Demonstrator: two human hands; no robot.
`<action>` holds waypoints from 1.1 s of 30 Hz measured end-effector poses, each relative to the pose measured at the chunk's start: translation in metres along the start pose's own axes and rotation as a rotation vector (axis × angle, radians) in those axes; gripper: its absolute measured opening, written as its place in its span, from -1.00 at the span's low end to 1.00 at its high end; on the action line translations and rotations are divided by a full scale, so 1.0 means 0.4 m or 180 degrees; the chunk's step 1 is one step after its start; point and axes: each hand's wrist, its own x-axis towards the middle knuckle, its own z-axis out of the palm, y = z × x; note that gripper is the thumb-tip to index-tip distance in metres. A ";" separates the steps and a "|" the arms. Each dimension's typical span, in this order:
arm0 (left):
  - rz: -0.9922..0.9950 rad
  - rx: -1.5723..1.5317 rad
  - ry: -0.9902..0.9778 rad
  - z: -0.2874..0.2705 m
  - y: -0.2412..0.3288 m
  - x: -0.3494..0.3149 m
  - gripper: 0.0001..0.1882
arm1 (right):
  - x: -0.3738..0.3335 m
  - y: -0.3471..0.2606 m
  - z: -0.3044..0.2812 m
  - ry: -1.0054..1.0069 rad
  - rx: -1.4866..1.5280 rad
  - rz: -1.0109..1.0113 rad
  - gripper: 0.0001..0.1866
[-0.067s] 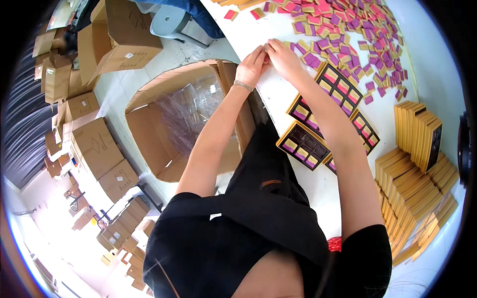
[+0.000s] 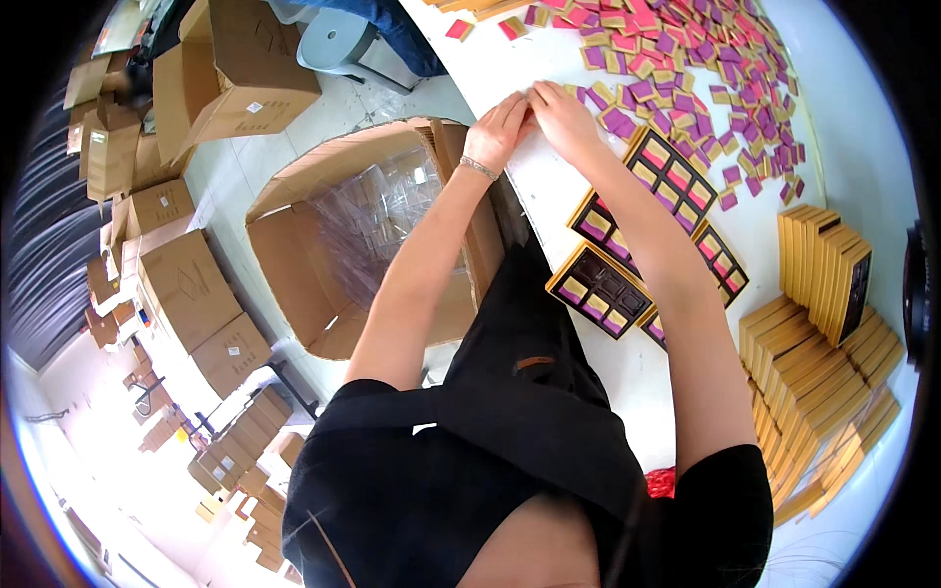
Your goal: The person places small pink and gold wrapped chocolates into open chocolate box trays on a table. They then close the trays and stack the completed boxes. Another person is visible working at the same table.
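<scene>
My left hand (image 2: 498, 132) and my right hand (image 2: 561, 116) meet at the white table's left edge, fingertips pressed together. Both are closed, and whatever lies between them is hidden by the fingers. Under and beside my right forearm lie several black trays with gold rims. One tray (image 2: 671, 174) has small pink, purple and gold squares in its compartments. Nearest to me, another tray (image 2: 598, 289) is only partly filled, with bare black compartments in it. Loose wrapped squares (image 2: 618, 122) in pink, purple and gold lie just to the right of my right hand.
A wide heap of the same squares (image 2: 686, 59) covers the table's far side. Stacked gold-edged trays (image 2: 814, 353) stand at the right. Left of the table, an open cardboard carton (image 2: 279, 265) holds clear plastic pieces (image 2: 382, 206). A grey stool (image 2: 335, 44) and more cartons stand beyond.
Both hands stay together and have shifted very slightly. The bit of red between the fingers a moment ago is now covered.
</scene>
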 end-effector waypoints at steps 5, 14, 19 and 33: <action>-0.1520 0.0316 0.0054 -0.006 -0.132 0.064 -0.83 | -0.022 0.021 0.005 -0.0038 -0.0207 -0.0090 -0.74; -0.1977 0.0720 -0.0637 0.066 -0.273 0.241 -0.61 | -0.005 0.035 -0.124 0.0202 0.4834 0.3031 -0.61; -0.1126 0.1205 -0.0408 0.142 -0.246 0.151 -0.60 | -0.105 0.045 -0.184 0.0531 0.5229 0.3291 -0.60; -0.3728 -0.4976 -0.2157 -0.056 0.282 -0.071 -0.73 | -0.668 -0.245 -0.317 0.0396 0.0925 0.2533 -0.80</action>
